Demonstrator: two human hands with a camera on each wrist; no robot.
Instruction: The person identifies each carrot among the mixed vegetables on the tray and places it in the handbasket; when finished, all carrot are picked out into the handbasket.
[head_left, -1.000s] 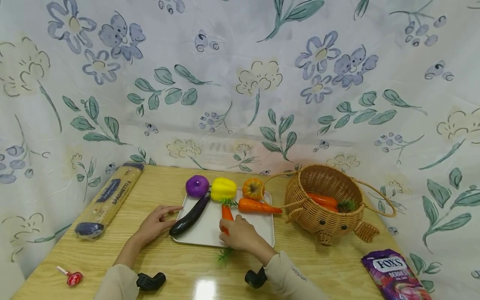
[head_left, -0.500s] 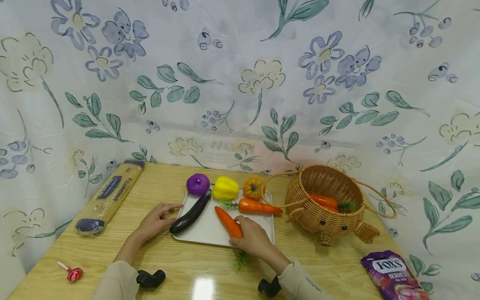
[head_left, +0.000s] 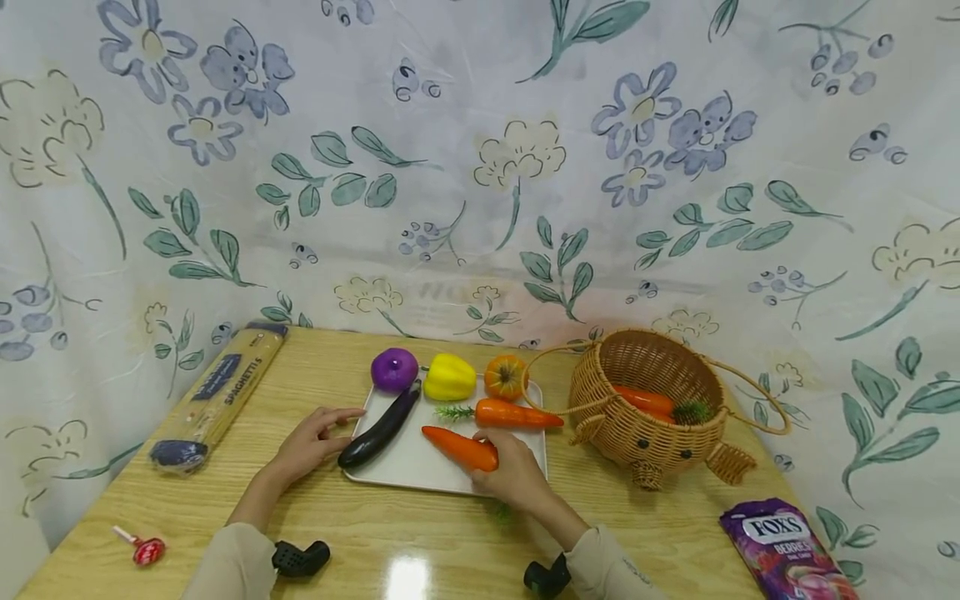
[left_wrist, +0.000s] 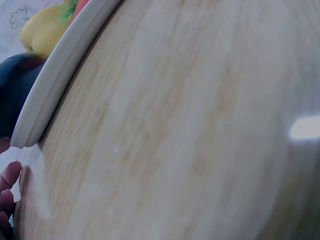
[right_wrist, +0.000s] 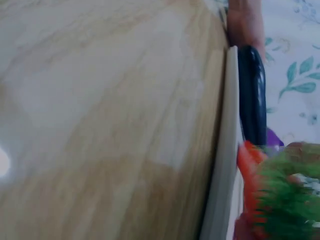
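Note:
My right hand (head_left: 517, 473) grips an orange carrot (head_left: 459, 448) by its thick end, low over the front right of a white tray (head_left: 408, 468). The carrot's tip points left and back; its green leaves (right_wrist: 287, 200) stick out behind the hand in the right wrist view. At the tray's left edge my left hand (head_left: 311, 446) lies with fingers extended, fingertips right at the rim beside a dark eggplant (head_left: 381, 429). Farther back on the tray are a second carrot (head_left: 517, 413), a yellow bell pepper (head_left: 450, 377), a purple onion-like vegetable (head_left: 394, 370) and an orange pumpkin-like one (head_left: 506, 377).
A wicker basket (head_left: 645, 450) with a pig face and carrots inside stands right of the tray, its handle loop overlapping the tray's corner. A spaghetti pack (head_left: 221, 396) lies at left, a red lollipop (head_left: 148, 551) at front left, a purple Fox's candy bag (head_left: 783, 546) at front right.
My right hand has moved right with the carrot, whose tip has swung from pointing back to pointing left. My left hand has stayed at the tray's edge.

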